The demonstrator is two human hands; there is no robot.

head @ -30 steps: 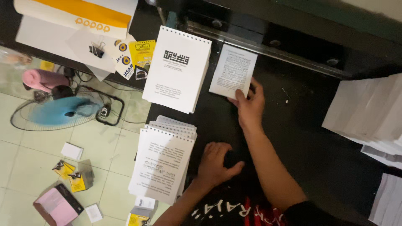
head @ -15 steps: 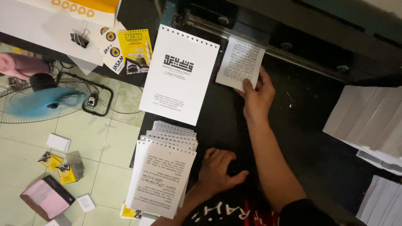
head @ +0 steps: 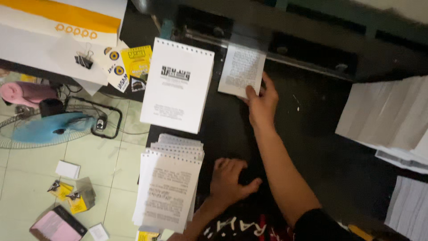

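Observation:
My right hand (head: 262, 101) presses on the lower right corner of a small stack of printed pages (head: 240, 70), whose far edge sits under the bar of a dark machine (head: 285, 42). My left hand (head: 229, 180) rests flat on the black table (head: 312, 147), fingers spread, holding nothing, just right of a pile of spiral-bound booklets (head: 171, 183). A single white spiral-bound booklet (head: 177, 85) lies to the left of the printed pages.
Tall piles of white paper (head: 385, 116) stand at the right, with more paper (head: 408, 209) below. At the left, a white and orange sheet (head: 62, 33), a binder clip (head: 84, 59) and yellow cards (head: 136, 62). On the tiled floor sit a blue fan (head: 49, 129) and small boxes (head: 73, 198).
My right hand has pushed the printed pages farther away, so their far edge now lies under the machine's bar. My left hand has stayed on the table.

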